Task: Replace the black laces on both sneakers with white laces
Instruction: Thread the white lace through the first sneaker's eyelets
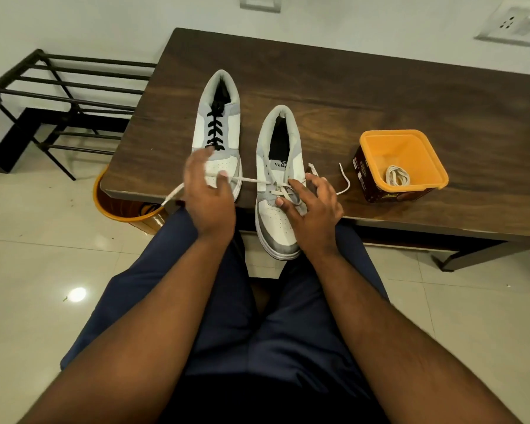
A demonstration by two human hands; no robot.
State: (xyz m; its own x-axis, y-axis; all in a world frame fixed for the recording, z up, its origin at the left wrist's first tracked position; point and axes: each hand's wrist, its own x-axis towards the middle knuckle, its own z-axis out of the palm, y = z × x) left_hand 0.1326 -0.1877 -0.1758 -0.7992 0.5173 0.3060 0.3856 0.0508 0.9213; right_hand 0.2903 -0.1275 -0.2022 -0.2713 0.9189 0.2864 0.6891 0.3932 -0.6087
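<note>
Both hands at the near sneaker (277, 191), which overhangs the desk (349, 96) edge. Left hand (207, 194) pinches the white lace (245, 179), drawn taut leftward from a low eyelet. Right hand (311, 206), fingers spread, presses the lower lace crossings; its free end lies just right. Black-laced sneaker (218, 130) just beyond left hand. Advice: keep lace flat, even both ends before the next eyelet. Spare lace sits in the yellow tub (403, 166), right.

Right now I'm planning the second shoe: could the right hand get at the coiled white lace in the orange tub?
Probably yes. The orange tub stands open on the table, just right of the right hand, with the coiled white lace exposed and nothing between. The hand is busy on the near sneaker, though.
</note>
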